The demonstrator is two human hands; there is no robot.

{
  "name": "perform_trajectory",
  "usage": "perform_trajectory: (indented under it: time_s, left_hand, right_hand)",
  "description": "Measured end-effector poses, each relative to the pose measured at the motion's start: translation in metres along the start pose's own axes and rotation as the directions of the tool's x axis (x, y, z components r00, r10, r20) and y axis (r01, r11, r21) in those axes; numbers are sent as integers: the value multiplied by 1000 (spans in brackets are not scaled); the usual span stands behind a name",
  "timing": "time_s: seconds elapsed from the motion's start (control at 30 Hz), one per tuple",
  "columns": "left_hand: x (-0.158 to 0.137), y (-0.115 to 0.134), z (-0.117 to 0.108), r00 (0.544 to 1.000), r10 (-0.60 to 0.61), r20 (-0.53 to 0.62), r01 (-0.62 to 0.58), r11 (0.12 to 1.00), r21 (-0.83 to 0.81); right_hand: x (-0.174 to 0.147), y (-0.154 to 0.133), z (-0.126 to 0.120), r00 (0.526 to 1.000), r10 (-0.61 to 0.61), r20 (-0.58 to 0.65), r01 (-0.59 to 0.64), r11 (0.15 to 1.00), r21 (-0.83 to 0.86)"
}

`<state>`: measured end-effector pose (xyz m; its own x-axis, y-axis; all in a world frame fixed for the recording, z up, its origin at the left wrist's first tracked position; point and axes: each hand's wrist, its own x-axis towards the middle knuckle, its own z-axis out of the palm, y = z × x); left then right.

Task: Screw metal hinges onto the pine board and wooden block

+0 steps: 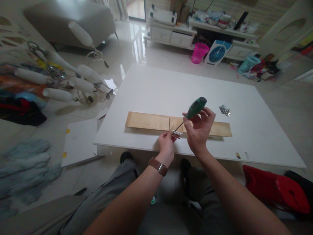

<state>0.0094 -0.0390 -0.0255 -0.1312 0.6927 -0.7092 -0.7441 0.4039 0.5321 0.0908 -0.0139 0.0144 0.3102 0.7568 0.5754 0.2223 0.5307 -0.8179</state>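
Note:
My right hand point(199, 129) grips a green-handled screwdriver point(196, 107), its shaft slanting down to the left. The tip meets a small metal hinge point(176, 133) at the front edge of the wooden boards. My left hand point(167, 143) pinches that hinge between thumb and fingers, just below the joint. Two light wooden boards, a left one point(148, 120) and a right one point(221, 129), lie end to end in a row on the white tabletop point(156, 86). My right hand covers part of the right board.
Loose hinges and screws point(225, 110) lie on the tabletop to the right. Two small items, one dark and yellow point(238, 155), sit near its front edge. A red plastic object point(276, 189) is at the lower right, and a white panel point(79, 142) stands at the left.

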Motion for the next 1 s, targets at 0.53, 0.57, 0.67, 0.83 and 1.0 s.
perform_trajectory:
  time_s: [0.53,0.57,0.67,0.83,1.0]
  left_hand:
    - [2,-1,-1,1000,-9,8,9,1000,-14]
    - [2,-1,-1,1000,-8,9,8,1000,-17]
    - [2,-2,-1,1000,-4,12,5,999,-31]
    - [5,-5,-2,1000,-7,20,8,999,-36]
    - [7,-6,-3,999,-6,33,8,999,-42]
  right_hand:
    - [0,1,0,999,-10,-53,9,1000,-16]
    - [0,1,-1,999,-3,-48,3,1000,-9]
    - [0,-2,-2,1000,22,-14,-22,1000,20]
    - [-1,-5,-2,999,38,31,-40,998,52]
    - [0,-4,-2,1000,12,-11,-11,1000,10]
